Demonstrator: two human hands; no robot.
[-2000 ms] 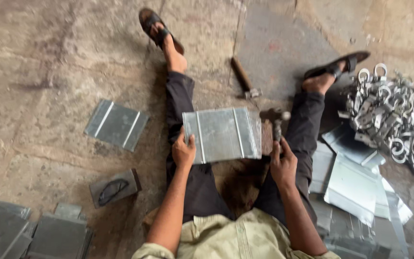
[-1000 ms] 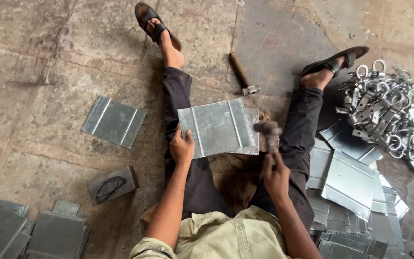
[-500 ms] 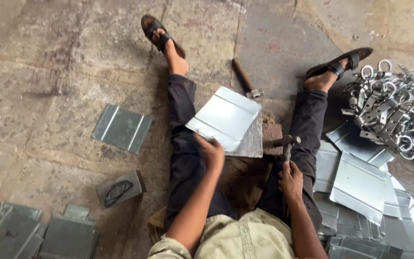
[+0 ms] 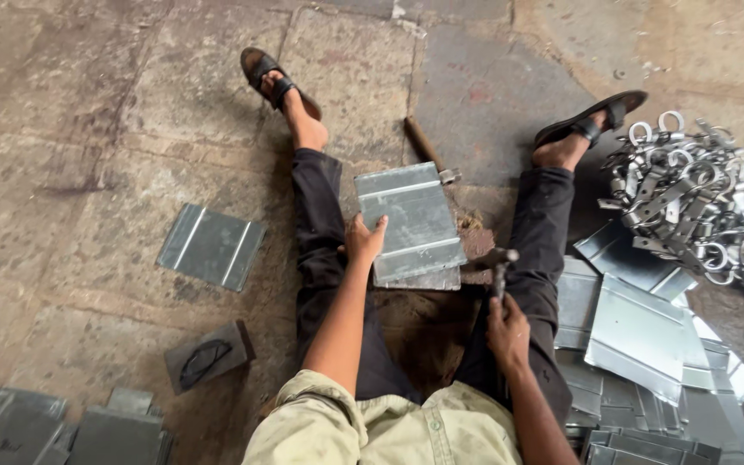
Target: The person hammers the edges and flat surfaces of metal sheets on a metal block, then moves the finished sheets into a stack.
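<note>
I sit on a stone floor with my legs spread. My left hand [image 4: 363,241] grips the left edge of a ribbed grey metal sheet [image 4: 411,224] that lies between my legs over a small block [image 4: 475,243]. My right hand [image 4: 507,331] is closed round the handle of a hammer [image 4: 499,263], whose head hangs just right of the sheet, a little above the floor.
A second hammer [image 4: 430,151] lies on the floor beyond the sheet. One ribbed sheet [image 4: 211,246] lies to my left, a stack of sheets [image 4: 647,344] to my right, a heap of metal rings and clamps [image 4: 699,202] far right. A dark block [image 4: 208,355] and more sheets [image 4: 62,426] sit lower left.
My left hand has turned the sheet from lengthwise across my legs to pointing away from me and laid it flat. The hammer has come down from beside the sheet to lower right.
</note>
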